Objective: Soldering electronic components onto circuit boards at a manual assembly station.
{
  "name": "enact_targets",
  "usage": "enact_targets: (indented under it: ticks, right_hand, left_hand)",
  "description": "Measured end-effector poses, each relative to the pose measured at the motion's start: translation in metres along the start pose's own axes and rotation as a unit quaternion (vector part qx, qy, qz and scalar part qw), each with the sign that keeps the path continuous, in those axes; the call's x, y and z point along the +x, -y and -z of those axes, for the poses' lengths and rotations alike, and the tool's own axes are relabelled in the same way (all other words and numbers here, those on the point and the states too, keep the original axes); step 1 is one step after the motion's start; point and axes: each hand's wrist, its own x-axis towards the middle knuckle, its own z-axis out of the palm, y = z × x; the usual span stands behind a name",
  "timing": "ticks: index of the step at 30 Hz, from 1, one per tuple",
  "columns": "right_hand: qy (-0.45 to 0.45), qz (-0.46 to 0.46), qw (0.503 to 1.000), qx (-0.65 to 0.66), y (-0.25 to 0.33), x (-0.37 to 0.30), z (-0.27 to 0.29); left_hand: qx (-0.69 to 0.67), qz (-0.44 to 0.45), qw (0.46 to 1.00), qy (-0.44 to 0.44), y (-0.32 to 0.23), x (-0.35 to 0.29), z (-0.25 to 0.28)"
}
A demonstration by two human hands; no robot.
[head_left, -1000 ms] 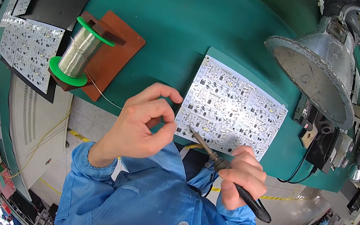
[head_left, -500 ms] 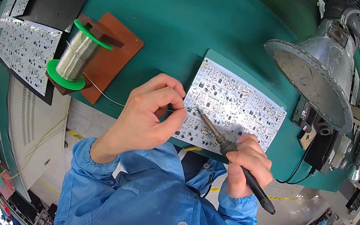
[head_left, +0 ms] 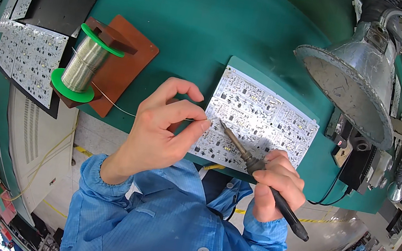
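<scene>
In the head view, looking down, a green tabletop runs across, its near edge just in front of a person in a blue smock. A white circuit board, crowded with small parts, lies close to that near edge, right of the middle, with a green sheet showing beyond its far side. The left hand, at the board's left edge, pinches thin silvery solder wire between thumb and one fingertip, with no visible gap; another finger is raised free. The right hand, over the board's near right corner, is closed around the dark handle of a soldering iron, whose tip points at the board's left part, just beside the pinched fingertips; whether it touches the board cannot be told. In my judgement, this work calls for a steady iron, a short length of wire guided to the heated spot, and fingertips clear of the hot metal. Toward the tabletop's near left corner, a green-ended spool carries many turns of wire; it leans in a brown stand, and one strand runs to the left hand. Near the right edge, below a metal lamp, sits a dark boxy unit, its inside hidden.
</scene>
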Motion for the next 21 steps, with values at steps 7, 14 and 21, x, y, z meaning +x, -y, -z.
enact_targets:
  ticks: [7, 14, 21]
  right_hand:
    - [-0.014, 0.009, 1.0, -0.003, -0.003, 0.01, 0.002]
    - [-0.009, -0.002, 0.999, -0.036, -0.008, 0.017, -0.007]
    - [-0.005, -0.006, 0.999, -0.043, -0.007, 0.017, -0.008]
  left_hand:
    - [0.002, -0.063, 0.997, -0.037, 0.006, 0.008, -0.007]
    - [0.053, -0.077, 0.995, -0.027, 0.008, 0.013, -0.008]
    - [0.039, -0.081, 0.995, -0.041, 0.011, 0.013, -0.01]
